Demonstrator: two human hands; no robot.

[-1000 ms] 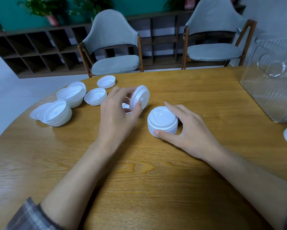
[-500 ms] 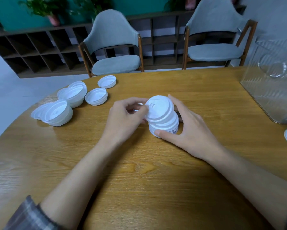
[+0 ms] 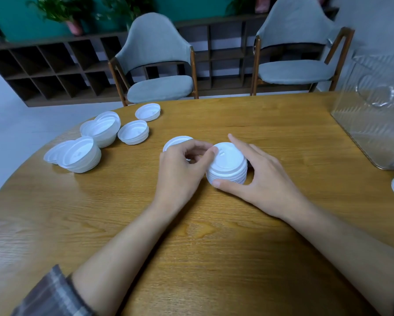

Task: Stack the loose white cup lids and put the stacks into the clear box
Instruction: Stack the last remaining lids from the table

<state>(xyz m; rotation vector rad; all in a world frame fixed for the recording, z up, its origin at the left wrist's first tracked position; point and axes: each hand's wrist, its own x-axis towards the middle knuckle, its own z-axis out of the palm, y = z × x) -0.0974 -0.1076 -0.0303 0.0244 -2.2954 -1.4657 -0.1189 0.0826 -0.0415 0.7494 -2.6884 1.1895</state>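
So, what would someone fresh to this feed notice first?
The stack of white lids at the centre of the table, with the right hand gripping its sides and the left hand putting a thumb to its top rim. Then the nested heaps of loose lids at far left, and the clear box at the right edge.

Single cam, head-worn, wide-angle. Sits above near edge of table [image 3: 237,258], faces forward and down across it. Pretty close: forearms [image 3: 123,258] fill bottom, left hand [image 3: 180,172], right hand [image 3: 266,179] and lid stack [image 3: 227,163] land mid-frame. Chairs [image 3: 155,53] and shelf [image 3: 54,65] up top, clear box [image 3: 373,124] clipped at right edge. Only this view.
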